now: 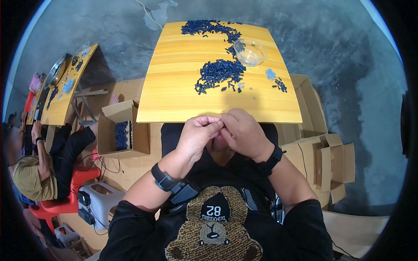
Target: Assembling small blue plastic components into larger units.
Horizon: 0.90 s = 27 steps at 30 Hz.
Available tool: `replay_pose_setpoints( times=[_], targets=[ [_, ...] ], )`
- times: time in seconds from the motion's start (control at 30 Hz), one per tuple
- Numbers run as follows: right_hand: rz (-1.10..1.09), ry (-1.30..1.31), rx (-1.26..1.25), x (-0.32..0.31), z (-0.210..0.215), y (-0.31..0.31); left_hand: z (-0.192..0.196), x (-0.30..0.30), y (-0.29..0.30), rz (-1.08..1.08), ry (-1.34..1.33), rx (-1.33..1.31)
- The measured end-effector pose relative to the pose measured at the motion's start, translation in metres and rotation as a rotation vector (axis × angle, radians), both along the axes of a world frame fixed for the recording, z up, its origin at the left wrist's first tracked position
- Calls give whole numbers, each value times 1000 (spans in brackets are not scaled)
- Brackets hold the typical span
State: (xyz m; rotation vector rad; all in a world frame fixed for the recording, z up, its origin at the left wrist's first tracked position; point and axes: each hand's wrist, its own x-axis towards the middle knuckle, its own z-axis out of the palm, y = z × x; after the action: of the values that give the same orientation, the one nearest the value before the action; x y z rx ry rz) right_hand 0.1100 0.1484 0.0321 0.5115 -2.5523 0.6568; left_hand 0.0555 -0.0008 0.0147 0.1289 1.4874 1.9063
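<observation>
Just over the near edge of the yellow wooden table (174,95), my left hand (197,134) and my right hand (244,132) meet with fingertips pinched together. Whatever sits between the fingers is too small or hidden to make out. Beyond my hands lies a large pile of small dark cylindrical pieces (220,73), with a few tiny pale pieces (242,85) at its near right. To the right are a little heap of light blue bits (271,74) and a small group of dark pieces (281,85). A clear round plastic bowl (250,53) stands behind them.
More dark pieces (204,27) spread along the table's far side. An open cardboard box (124,143) with dark pieces stands at left; other cardboard boxes (324,167) are at right. Farther left, a seated person (39,174) works at another table (65,98). A grey stool (102,200) is nearby.
</observation>
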Motion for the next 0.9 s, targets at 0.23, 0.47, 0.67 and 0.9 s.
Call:
replay_pose_setpoints(
  times=[0.23, 0.47, 0.67, 0.9],
  targets=[
    [-49, -16, -90, 2, -4, -2, -7, -2, 1, -17, -28, 112],
    [-64, -123, -101, -1, -25, -3, -30, -11, -6, -86, -234, 150],
    [-211, -199, -106, -4, -44, -1, -56, -12, 1, -98, -330, 94],
    [-249, -368, -71, -6, -58, 2, -76, -13, 8, -95, -480, 75]
  ],
)
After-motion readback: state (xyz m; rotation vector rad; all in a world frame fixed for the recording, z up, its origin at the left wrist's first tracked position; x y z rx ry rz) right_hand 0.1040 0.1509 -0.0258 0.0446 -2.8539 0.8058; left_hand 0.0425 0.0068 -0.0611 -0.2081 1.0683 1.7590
